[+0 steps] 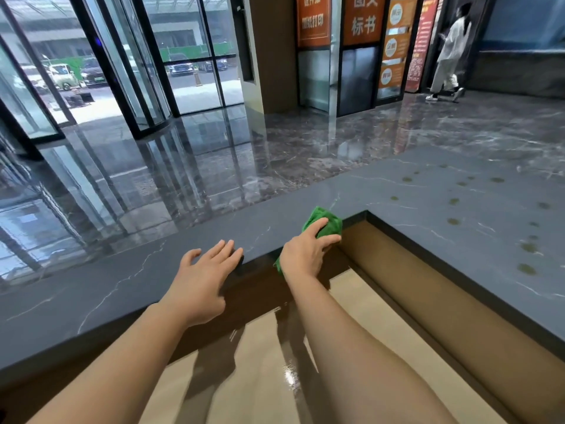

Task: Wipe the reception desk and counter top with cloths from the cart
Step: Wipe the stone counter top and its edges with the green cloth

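- One revolving glass door (101, 71) fills the far left; at least three parked cars (91, 75) show through it, though more may be hidden behind the frames
- One glossy dark marble floor (275, 154) runs from the door across the lobby and mirrors the glazing
- One grey veined counter top (122, 270) crosses the foreground from the left, then turns at an inner corner and continues down the right side
- One left hand (203, 280) lies palm down on the inner edge of the counter top, its fingers straight and slightly spread, holding nothing
- One beige lower desk surface (360, 304) sits below the counter, between the two forearms and to their right
- One right hand (304, 255) is just right of the left hand, its fingers bent over one bunched green cloth (331, 223) and pressing it onto the counter top
- The green cloth sits right at the inner corner of the counter top, with a small end hanging over the edge under the wrist
- Three orange signs (363, 19) and one red banner (423, 47) stand against the far wall
- More than a dozen yellowish spots (454, 221) dot the right stretch of the counter top; some are too faint to count surely
- One person in pale clothes (449, 53) is at the far right by a dark doorway
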Available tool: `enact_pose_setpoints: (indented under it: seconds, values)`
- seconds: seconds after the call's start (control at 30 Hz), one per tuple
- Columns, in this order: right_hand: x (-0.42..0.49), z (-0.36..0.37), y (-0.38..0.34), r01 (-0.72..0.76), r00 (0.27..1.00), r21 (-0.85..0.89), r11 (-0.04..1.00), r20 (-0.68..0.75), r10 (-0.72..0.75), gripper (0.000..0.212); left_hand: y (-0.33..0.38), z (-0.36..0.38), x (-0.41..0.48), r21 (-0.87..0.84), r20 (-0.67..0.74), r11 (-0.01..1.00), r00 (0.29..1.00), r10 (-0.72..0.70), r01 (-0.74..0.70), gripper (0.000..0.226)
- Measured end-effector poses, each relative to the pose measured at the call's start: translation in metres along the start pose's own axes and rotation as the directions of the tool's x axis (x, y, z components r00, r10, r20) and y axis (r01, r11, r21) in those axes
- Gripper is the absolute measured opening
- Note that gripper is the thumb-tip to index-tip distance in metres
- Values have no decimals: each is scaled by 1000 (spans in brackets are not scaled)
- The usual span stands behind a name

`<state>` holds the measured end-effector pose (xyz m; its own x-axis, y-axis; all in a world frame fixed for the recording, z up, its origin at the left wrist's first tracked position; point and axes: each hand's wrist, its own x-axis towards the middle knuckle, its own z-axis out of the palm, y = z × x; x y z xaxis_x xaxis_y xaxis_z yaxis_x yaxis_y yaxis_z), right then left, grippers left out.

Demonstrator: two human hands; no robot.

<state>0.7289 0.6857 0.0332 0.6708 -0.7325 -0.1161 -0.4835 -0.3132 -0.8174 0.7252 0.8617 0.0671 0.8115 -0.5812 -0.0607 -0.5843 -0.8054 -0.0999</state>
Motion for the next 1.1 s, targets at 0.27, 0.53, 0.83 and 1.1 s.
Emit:
enact_pose_setpoints:
  seconds: [0.27, 0.53, 0.83, 1.1]
  values:
    - [-115, 70, -26, 117, 981, -48, 992, 162, -108, 77, -51, 17, -62, 27, 0, 994, 994, -105, 105, 92]
    - [-149, 84, -38, 160, 947, -51, 986, 291, -139, 77, -70, 15, -94, 48, 3, 985, 986, -167, 167, 92]
    - [-46, 11, -19, 113, 980, -245, 963, 187, -67, 71, -30, 4, -63, 31, -23, 998, 998, -53, 54, 93]
    - [44, -54, -9, 230, 971, -673, 703, 207, -119, 61, 23, -11, -18, 15, -36, 1000, 999, 28, -27, 92]
